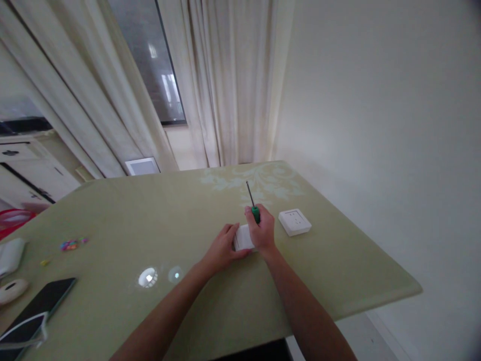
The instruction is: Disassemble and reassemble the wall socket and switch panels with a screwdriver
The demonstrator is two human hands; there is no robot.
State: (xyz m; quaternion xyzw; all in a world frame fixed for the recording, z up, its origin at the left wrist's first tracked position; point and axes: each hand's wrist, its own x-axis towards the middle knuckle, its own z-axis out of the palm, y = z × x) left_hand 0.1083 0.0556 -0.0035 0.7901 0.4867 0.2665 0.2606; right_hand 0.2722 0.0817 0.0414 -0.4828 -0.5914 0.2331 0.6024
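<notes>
My right hand (264,228) is closed around the green handle of a screwdriver (255,213), whose thin metal shaft points up and away from me. Below it on the table lies a white wall socket (243,237), partly covered by my right hand. My left hand (224,246) grips this socket at its left side, thumb along the near edge and fingers at the far edge. To the right of my hands sits a second white wall socket (295,222), its face with the plug holes turned up.
The pale green table (124,220) meets a white wall on the right. Small colourful beads (69,245) lie at the left. Nearer me are a dark phone (41,311), a white cable (44,321) and a rounded white object (13,291). Curtains (233,80) hang behind.
</notes>
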